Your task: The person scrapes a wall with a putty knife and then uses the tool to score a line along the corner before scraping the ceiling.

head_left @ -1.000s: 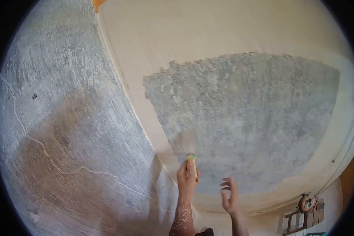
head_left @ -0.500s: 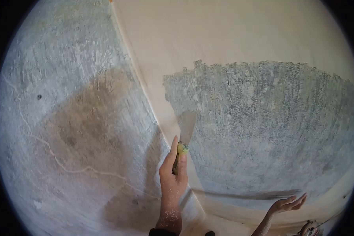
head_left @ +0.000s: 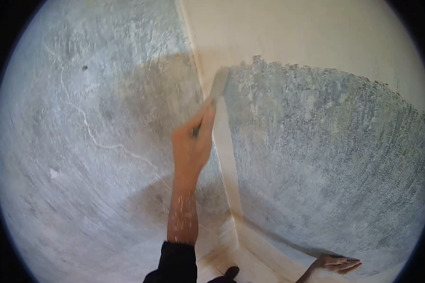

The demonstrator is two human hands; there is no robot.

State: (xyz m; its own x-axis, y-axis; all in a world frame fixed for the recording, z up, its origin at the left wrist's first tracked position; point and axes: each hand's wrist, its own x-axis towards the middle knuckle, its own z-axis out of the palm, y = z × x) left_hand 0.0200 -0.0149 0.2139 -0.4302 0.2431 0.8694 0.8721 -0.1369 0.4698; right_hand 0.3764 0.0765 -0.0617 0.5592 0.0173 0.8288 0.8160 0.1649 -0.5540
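My left hand [head_left: 192, 141] is wrapped round the handle of a putty knife, which is mostly hidden by the fingers. The knife's flat blade [head_left: 220, 81] points upward, slightly blurred, and lies against the wall at the upper left edge of a rough grey patch [head_left: 307, 141]. Left of that patch, a strip of cream coating [head_left: 227, 146] runs down beside the wall corner. My right hand [head_left: 337, 264] is at the lower right with fingers stretched out and palm turned up, holding nothing, close to the lower wall.
Cream coating [head_left: 297, 28] covers the upper right wall. The left wall [head_left: 80, 188] is mottled grey with a pale wavy crack [head_left: 87, 125] and a small dark hole [head_left: 84, 68]. Below, the floor [head_left: 250, 269] shows beside a dark shoe-like shape [head_left: 231, 272].
My left hand has moved up along the corner with the putty knife, its blade now near the grey patch's top edge. My right hand sits lower and a little further left in view.
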